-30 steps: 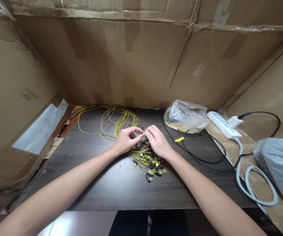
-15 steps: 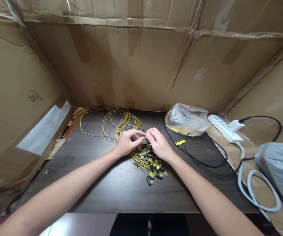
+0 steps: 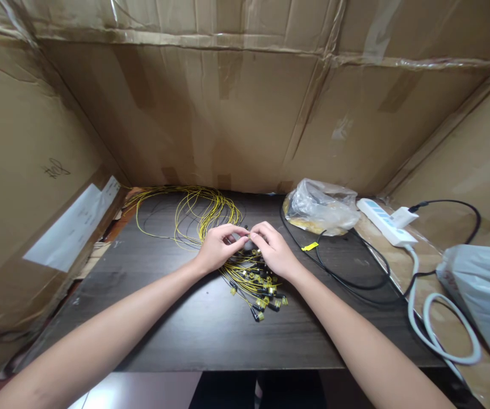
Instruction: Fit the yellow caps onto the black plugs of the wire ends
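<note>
Pinches a small yellowish part [image 3: 249, 235] between the fingertips of the left hand [image 3: 218, 248] and the right hand [image 3: 273, 250], with thumb and fingers closed together on each side and tips almost meeting. Mostly hidden there, and too small to identify. Held over the far end of a heap of black-and-yellow connectors [image 3: 271, 289], on the dark tabletop [image 3: 176, 341]. Judging by the pose, in the middle of close fingertip work; probably calls next for a steady, exact grip, clear of the loose ends below.

Beyond the left hand, loops of thin yellow cable [image 3: 219, 210], trailing far left. At far right, a crumpled clear bag [image 3: 323, 201]; nearer, a black cable [image 3: 335, 275] with a yellow tag [image 3: 310, 246], too small to read. Farther right, a white power strip [image 3: 381, 218], a looped white cord [image 3: 461, 360] and a pale bag [image 3: 478, 289]. On the left cardboard wall [image 3: 6, 125], an illegible handwritten scrawl [image 3: 56, 167] and a white sheet [image 3: 70, 230] with faint, unreadable print. Without any legible brand.
</note>
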A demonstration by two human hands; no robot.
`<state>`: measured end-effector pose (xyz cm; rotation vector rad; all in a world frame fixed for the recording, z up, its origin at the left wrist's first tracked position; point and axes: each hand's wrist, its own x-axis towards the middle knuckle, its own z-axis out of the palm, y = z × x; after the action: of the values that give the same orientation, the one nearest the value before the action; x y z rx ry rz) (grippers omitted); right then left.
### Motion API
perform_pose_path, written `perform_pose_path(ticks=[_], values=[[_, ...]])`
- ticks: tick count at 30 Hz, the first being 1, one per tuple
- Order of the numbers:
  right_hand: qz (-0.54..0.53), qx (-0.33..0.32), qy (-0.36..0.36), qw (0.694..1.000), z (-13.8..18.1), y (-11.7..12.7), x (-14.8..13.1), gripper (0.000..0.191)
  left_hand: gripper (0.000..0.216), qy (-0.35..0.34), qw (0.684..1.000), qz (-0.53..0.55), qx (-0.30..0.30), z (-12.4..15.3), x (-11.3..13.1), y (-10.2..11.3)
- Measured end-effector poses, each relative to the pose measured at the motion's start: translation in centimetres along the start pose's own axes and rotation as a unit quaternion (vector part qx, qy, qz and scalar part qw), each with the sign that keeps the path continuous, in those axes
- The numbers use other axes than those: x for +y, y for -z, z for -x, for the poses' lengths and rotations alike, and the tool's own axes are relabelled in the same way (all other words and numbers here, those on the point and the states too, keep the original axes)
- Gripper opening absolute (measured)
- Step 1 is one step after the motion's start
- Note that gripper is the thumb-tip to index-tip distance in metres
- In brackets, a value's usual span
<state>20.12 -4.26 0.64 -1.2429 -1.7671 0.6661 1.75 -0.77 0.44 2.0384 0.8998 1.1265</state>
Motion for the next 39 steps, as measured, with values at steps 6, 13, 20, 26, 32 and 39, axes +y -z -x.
perform_pose_path(ticks=[6, 13, 20, 26, 32, 39], values=[[-0.027, -0.007, 0.003, 1.000, 0.00, 0.03, -0.16, 0.019, 0.017, -0.007, 1.000, 0.005, -0.002, 0.07, 0.01, 0.04], [-0.021, -0.010, -0.001, 1.000, -0.06, -0.03, 0.04, 0.028, 0.014, 0.024, 1.000, 0.012, -0.004, 0.11, 0.14, -0.12], [-0.026, -0.008, -0.002, 1.000, 0.04, 0.14, -0.19, 0.015, 0.016, 0.010, 1.000, 0.018, -0.011, 0.10, 0.05, -0.01], [-0.016, -0.018, 0.014, 1.000, 0.06, -0.10, -0.10, 0.033, 0.014, -0.029, 1.000, -0.009, -0.002, 0.26, 0.10, -0.02], [-0.010, -0.005, 0.002, 1.000, 0.15, -0.05, -0.17, 0.009, 0.014, 0.010, 1.000, 0.013, -0.006, 0.18, -0.22, -0.05], [-0.031, -0.031, 0.013, 0.999, 0.07, -0.12, -0.12, 0.036, 0.016, -0.004, 1.000, 0.016, -0.015, 0.20, -0.19, -0.05]])
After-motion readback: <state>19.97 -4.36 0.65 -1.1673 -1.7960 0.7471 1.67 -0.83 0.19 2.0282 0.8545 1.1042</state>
